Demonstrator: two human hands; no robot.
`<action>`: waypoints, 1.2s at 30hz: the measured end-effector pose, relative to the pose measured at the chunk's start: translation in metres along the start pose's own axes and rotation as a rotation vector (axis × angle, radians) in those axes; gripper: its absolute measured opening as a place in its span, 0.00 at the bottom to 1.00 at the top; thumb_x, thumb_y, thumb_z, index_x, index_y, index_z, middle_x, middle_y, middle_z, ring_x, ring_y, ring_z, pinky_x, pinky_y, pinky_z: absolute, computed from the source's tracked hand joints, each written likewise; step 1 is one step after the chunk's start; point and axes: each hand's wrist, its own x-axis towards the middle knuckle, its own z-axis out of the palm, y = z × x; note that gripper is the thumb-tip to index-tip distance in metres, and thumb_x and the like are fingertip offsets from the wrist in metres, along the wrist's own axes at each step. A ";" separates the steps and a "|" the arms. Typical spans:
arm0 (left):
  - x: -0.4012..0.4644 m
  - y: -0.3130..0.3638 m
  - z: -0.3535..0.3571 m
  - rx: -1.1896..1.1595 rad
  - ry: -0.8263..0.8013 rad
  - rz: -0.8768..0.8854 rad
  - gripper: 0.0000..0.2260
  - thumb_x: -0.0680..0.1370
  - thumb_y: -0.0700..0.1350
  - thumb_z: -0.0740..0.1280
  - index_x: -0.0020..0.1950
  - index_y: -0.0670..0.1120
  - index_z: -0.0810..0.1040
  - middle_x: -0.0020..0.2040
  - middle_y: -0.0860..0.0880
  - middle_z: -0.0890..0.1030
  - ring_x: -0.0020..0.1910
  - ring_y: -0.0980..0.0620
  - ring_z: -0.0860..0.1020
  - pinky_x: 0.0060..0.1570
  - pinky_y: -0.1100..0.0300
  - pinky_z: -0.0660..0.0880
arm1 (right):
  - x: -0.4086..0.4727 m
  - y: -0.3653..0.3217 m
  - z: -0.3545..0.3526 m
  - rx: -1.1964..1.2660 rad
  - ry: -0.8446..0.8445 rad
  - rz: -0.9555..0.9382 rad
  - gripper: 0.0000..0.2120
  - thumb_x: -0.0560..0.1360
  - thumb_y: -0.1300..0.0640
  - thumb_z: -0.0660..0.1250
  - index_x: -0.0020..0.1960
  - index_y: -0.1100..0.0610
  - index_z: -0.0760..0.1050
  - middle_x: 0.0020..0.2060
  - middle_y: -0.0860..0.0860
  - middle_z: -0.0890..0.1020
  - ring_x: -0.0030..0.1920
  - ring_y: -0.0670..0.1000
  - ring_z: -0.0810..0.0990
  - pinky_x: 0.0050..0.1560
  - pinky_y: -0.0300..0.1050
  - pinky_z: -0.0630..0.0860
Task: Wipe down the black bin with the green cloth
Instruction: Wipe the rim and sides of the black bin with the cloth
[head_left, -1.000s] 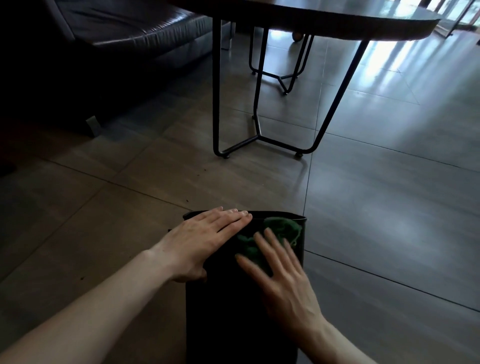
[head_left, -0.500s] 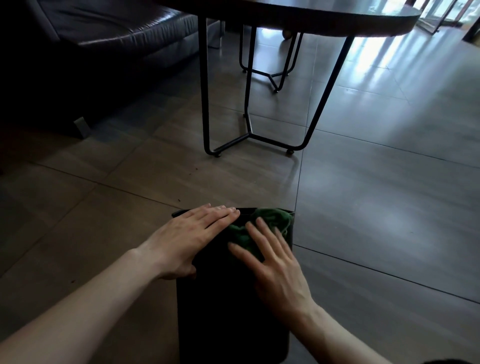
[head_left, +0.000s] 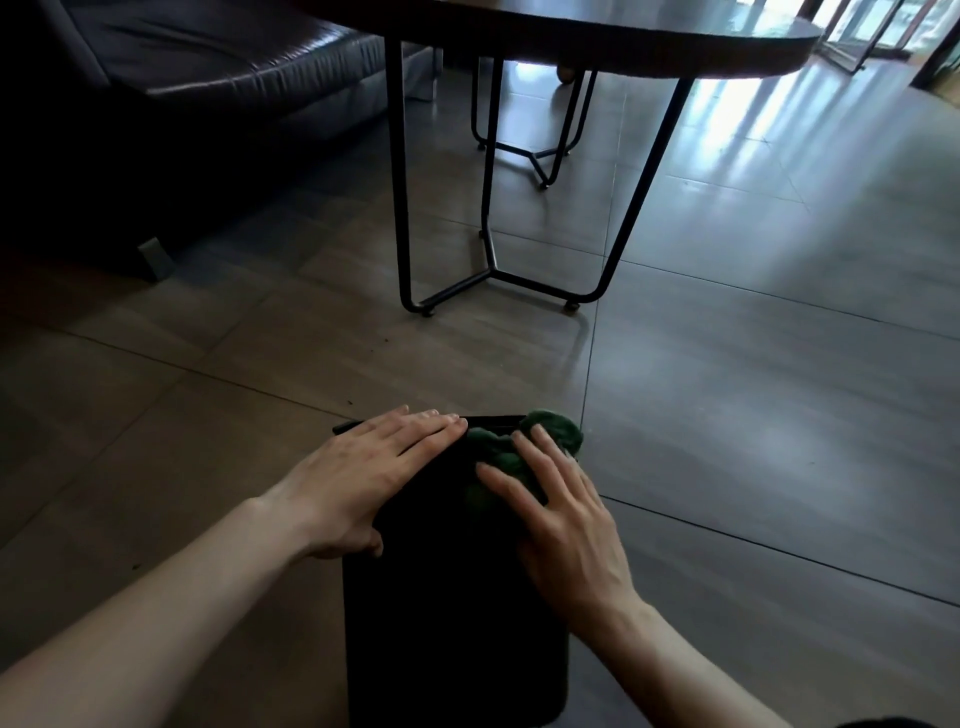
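Note:
The black bin (head_left: 447, 623) lies on the tiled floor in front of me, its far edge pointing away. My left hand (head_left: 363, 478) rests flat on the bin's upper left part, fingers straight. My right hand (head_left: 561, 514) presses the bunched green cloth (head_left: 550, 431) against the bin's far right corner with spread, straight fingers. Part of the cloth is hidden under that hand.
A dark table (head_left: 597, 36) on thin black metal legs (head_left: 488, 275) stands on the floor just beyond the bin. A dark leather sofa (head_left: 182, 78) fills the upper left. Tiled floor (head_left: 779, 415) stretches to the right.
My right hand has slid the green cloth a little toward the bin's far right corner. The left hand stays flat on the bin.

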 end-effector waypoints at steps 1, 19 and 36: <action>0.000 0.000 0.000 -0.001 -0.003 0.000 0.67 0.57 0.56 0.82 0.81 0.55 0.36 0.82 0.56 0.48 0.80 0.58 0.47 0.79 0.60 0.44 | 0.001 -0.002 0.002 -0.005 0.003 0.008 0.21 0.80 0.50 0.63 0.72 0.47 0.75 0.76 0.59 0.70 0.79 0.61 0.62 0.73 0.63 0.69; -0.006 0.012 -0.009 -0.001 -0.004 0.082 0.63 0.61 0.53 0.80 0.81 0.54 0.37 0.82 0.58 0.46 0.80 0.59 0.43 0.78 0.61 0.39 | 0.029 0.100 -0.086 0.209 0.075 0.507 0.30 0.65 0.70 0.76 0.64 0.52 0.79 0.57 0.55 0.79 0.53 0.59 0.79 0.50 0.47 0.73; -0.040 -0.007 -0.010 -0.009 0.063 0.106 0.59 0.57 0.42 0.81 0.82 0.50 0.53 0.77 0.56 0.63 0.77 0.52 0.63 0.76 0.58 0.58 | 0.060 0.091 -0.090 0.230 -0.793 0.044 0.29 0.69 0.63 0.76 0.66 0.44 0.77 0.62 0.45 0.75 0.62 0.51 0.75 0.61 0.53 0.78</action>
